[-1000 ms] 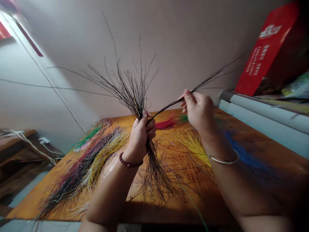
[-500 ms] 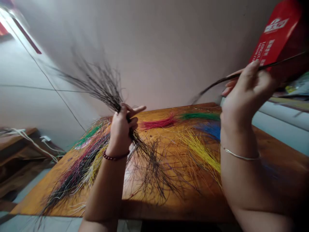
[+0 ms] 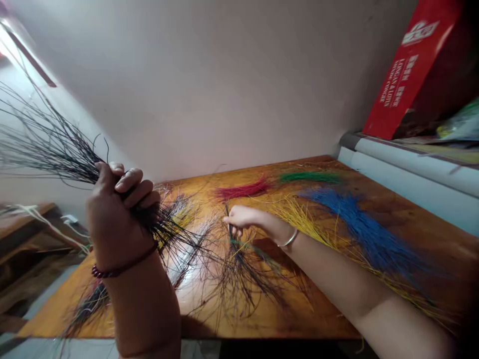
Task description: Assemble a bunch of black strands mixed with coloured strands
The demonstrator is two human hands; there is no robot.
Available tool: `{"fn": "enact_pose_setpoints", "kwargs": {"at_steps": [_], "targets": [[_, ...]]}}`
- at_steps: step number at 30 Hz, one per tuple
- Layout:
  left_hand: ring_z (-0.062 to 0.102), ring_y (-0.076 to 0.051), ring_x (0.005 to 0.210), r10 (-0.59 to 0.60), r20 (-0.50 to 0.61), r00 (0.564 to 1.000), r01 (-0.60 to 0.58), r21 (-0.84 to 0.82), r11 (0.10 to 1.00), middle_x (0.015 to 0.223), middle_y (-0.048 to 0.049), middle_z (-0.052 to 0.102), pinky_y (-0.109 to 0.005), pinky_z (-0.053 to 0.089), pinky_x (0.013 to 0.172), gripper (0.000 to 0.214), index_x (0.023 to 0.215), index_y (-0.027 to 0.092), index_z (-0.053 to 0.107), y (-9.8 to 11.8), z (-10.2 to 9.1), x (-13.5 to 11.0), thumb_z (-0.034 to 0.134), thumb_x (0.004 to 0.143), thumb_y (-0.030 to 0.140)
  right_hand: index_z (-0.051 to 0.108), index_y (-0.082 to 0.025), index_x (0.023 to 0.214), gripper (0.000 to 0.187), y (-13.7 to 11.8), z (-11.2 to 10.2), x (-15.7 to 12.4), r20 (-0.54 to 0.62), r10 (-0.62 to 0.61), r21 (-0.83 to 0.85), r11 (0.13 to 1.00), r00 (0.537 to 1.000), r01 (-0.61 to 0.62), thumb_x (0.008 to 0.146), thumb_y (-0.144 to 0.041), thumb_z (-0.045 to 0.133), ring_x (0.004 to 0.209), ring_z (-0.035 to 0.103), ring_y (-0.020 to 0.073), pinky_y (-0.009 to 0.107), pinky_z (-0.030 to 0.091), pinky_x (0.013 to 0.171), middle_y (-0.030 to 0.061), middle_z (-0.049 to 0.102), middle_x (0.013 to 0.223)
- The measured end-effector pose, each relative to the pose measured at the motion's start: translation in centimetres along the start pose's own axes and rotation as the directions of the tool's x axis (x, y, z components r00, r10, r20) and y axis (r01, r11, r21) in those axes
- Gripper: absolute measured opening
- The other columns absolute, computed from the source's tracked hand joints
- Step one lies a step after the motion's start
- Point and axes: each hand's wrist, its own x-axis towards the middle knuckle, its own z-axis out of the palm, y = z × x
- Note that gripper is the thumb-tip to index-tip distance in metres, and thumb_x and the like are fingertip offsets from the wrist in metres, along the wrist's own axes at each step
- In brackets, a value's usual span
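Raised at the left, my left hand (image 3: 121, 194) is closed round a bundle of thin black strands (image 3: 71, 154). They fan out to the upper left, and their other ends spread out below the fist over the table. My right hand (image 3: 241, 218) is down at the table's middle, its fingers pinched on a small dark bunch of strands (image 3: 239, 259). The lower part of that bunch splays toward the front edge, with a few green and yellow strands across it.
On the wooden table (image 3: 314, 319) lie bundles of red strands (image 3: 245, 189), green strands (image 3: 309, 177), yellow strands (image 3: 309, 224) and blue strands (image 3: 362, 229). More mixed strands (image 3: 88, 304) lie at left. A red box (image 3: 407, 75) stands at the right by a pale ledge (image 3: 411, 174).
My right hand has come down from the upper right to the dark strands on the table. My left hand has moved left and nearer with its bundle.
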Motion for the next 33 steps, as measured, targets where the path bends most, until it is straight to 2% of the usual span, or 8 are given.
{"fn": "enact_pose_setpoints", "kwargs": {"at_steps": [7,10,13,20,25,27,31,33], "targets": [[0.02,-0.004,0.034,-0.121,0.048,0.992,0.11,0.187,0.976,0.046,0.0069,0.035,-0.018,0.015,0.034,0.021,0.071,0.018,0.047,-1.1,0.6,-0.5,0.049,0.088,0.031,0.068,-0.012,0.064,0.042,0.0,-1.8,-1.7,-0.245,-0.016,-0.382,0.921,0.97,-0.081,0.083,-0.044,0.05,0.052,0.061,0.0157,0.023,0.041,0.052,0.0109,0.067,0.061],[0.02,-0.003,0.035,-0.251,0.131,0.959,0.19,0.358,0.914,0.047,0.0061,0.038,-0.018,0.014,0.034,0.022,0.073,0.017,0.05,-3.1,0.8,-0.3,0.052,0.086,0.035,0.07,-0.013,0.073,0.036,-0.8,-5.1,-4.3,-0.607,-0.122,-0.269,0.961,0.786,-0.058,0.086,-0.037,0.046,0.052,0.06,0.0142,0.024,0.042,0.054,0.0103,0.068,0.066],[0.022,-0.003,0.036,-0.387,0.206,0.899,0.254,0.474,0.843,0.047,0.0048,0.041,-0.018,0.012,0.035,0.026,0.075,0.016,0.051,-5.0,1.1,-0.1,0.05,0.086,0.039,0.07,-0.014,0.094,0.038,-2.1,-7.1,-7.9,-0.775,-0.236,-0.106,0.963,0.586,0.248,0.087,-0.04,0.043,0.05,0.057,0.0109,0.024,0.043,0.05,0.01,0.069,0.079],[0.025,-0.004,0.038,-0.484,0.265,0.834,0.258,0.588,0.767,0.048,0.0029,0.046,-0.019,0.014,0.037,0.029,0.075,0.015,0.051,-7.0,2.4,-0.6,0.046,0.088,0.04,0.069,-0.013,0.094,0.045,-4.8,-6.4,-12.4,-0.666,-0.366,0.134,0.798,0.65,0.587,0.078,-0.054,0.056,0.045,0.052,0.0061,0.02,0.036,0.038,0.0077,0.067,0.078],[0.025,-0.003,0.037,-0.502,0.254,0.827,0.264,0.613,0.745,0.048,0.0031,0.045,-0.019,0.013,0.037,0.03,0.072,0.015,0.05,-7.5,2.5,-0.8,0.047,0.087,0.041,0.067,-0.015,0.083,0.037,-4.7,-6.1,-10.9,-0.74,-0.362,0.101,0.774,0.567,0.625,0.078,-0.051,0.058,0.048,0.052,0.0069,0.021,0.041,0.044,0.0053,0.066,0.075],[0.025,-0.003,0.038,-0.467,0.239,0.851,0.26,0.582,0.771,0.048,0.0039,0.043,-0.018,0.013,0.037,0.029,0.072,0.015,0.05,-7.3,2.2,-0.6,0.05,0.086,0.041,0.066,-0.015,0.081,0.034,-4.4,-6.7,-11.1,-0.828,-0.339,0.007,0.79,0.447,0.613,0.08,-0.048,0.057,0.052,0.055,0.0089,0.023,0.045,0.048,0.0057,0.066,0.074],[0.023,-0.003,0.037,-0.353,0.18,0.918,0.238,0.462,0.854,0.049,0.0062,0.037,-0.017,0.014,0.036,0.025,0.074,0.016,0.051,-6.1,1.4,0.2,0.052,0.085,0.039,0.063,-0.017,0.082,0.03,-2.5,-9.0,-13.6,-0.97,-0.245,-0.221,0.887,0.006,0.406,0.083,-0.045,0.053,0.062,0.06,0.0135,0.025,0.047,0.055,0.0057,0.064,0.072],[0.022,-0.003,0.036,-0.293,0.153,0.944,0.216,0.385,0.897,0.048,0.007,0.035,-0.017,0.015,0.035,0.021,0.075,0.017,0.05,-5.1,1.0,0.5,0.053,0.084,0.036,0.063,-0.018,0.082,0.03,-1.2,-10.4,-14.6,-0.969,-0.22,-0.243,0.922,-0.11,0.301,0.083,-0.045,0.052,0.063,0.06,0.0142,0.026,0.046,0.056,0.0053,0.063,0.071]]}}
